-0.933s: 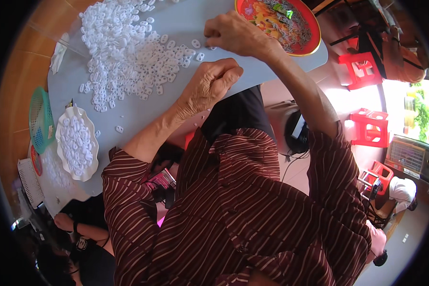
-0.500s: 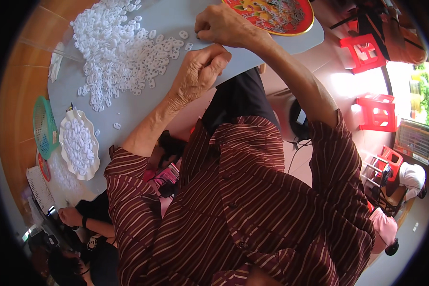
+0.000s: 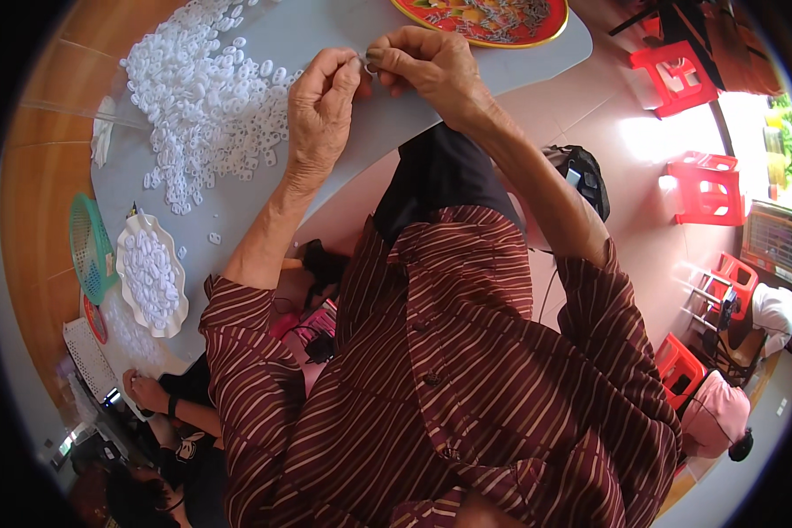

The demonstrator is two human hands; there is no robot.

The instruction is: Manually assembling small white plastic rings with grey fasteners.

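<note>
Over the grey table (image 3: 264, 198), my left hand (image 3: 322, 110) and my right hand (image 3: 438, 77) meet at the fingertips. Both are closed in a pinch. Whatever sits between the fingers is too small and too covered to make out. Just left of my left hand spreads a big heap of small white plastic pieces (image 3: 185, 97), flat and oval with holes. Beyond my right hand lies a red round tray (image 3: 493, 37) with a yellow rim, holding many thin silvery metal bits.
At the left stands a white wavy-edged dish (image 3: 178, 304) full of white oval pieces, beside a green basket (image 3: 86, 242). Another person's hand (image 3: 145, 390) rests by the table's lower left. Red stools (image 3: 708, 189) stand on the floor at the right.
My hands were apart, the left one a loose fist. The left has moved up and left, the right slightly down, and their fingertips have come together.
</note>
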